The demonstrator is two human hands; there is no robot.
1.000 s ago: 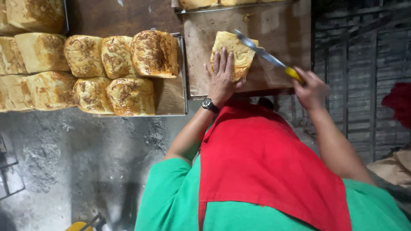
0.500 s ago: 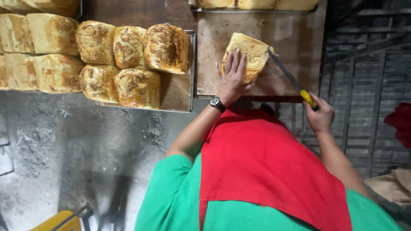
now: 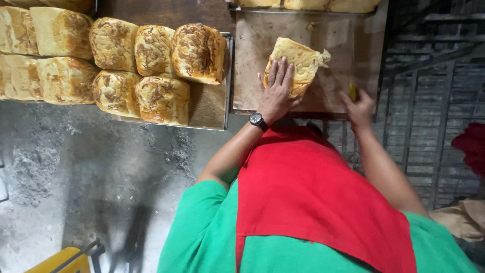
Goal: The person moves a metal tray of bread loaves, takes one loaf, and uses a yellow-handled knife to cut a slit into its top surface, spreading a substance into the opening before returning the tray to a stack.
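My left hand [image 3: 277, 92], with a black wristwatch, lies flat on a golden loaf of bread [image 3: 303, 58]. The loaf rests on a brown paper-lined tray [image 3: 252, 65]. My right hand [image 3: 359, 107] is to the right of the loaf, closed around the yellow handle of a knife [image 3: 352, 92]. The blade is hidden from view. A ragged bit of crust sticks out at the loaf's right end. I wear a green shirt and a red apron.
A metal tray [image 3: 212, 108] on the left carries several crusty loaves [image 3: 197, 53]. More pale loaves [image 3: 55, 35] lie at the far left, and others line the top edge. Grey floor lies below, with a yellow object [image 3: 58, 260] at the bottom left. Dark slats stand on the right.
My right hand lowered the knife from above the loaf down to the tray at the loaf's right side. My left hand stayed on the loaf.
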